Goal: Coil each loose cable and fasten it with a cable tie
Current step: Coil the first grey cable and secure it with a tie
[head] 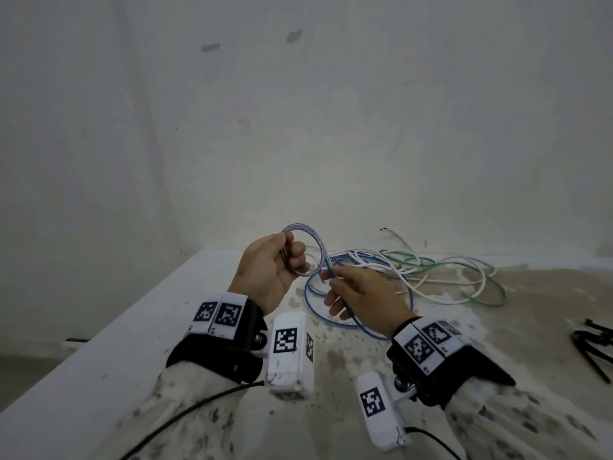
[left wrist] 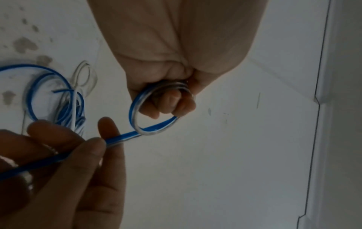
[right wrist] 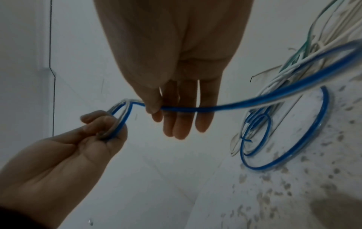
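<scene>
My left hand (head: 282, 260) is raised above the table and grips a small coil of the blue cable (head: 311, 242); the loops (left wrist: 150, 124) ring its curled fingers. Just to its right, my right hand (head: 351, 293) pinches the same blue cable (right wrist: 195, 109) between thumb and forefinger, other fingers straight. The cable's free length (head: 335, 322) trails in loose loops on the table under that hand. White cable (head: 441, 290) and green cable (head: 491, 287) lie tangled behind. Black cable ties (head: 597, 340) lie at the right edge.
The white table (head: 99, 353) is stained brown on its right half and stands against a pale wall (head: 298, 127). Its left edge runs diagonally past my left wrist. The cable tangle fills the far middle of the table.
</scene>
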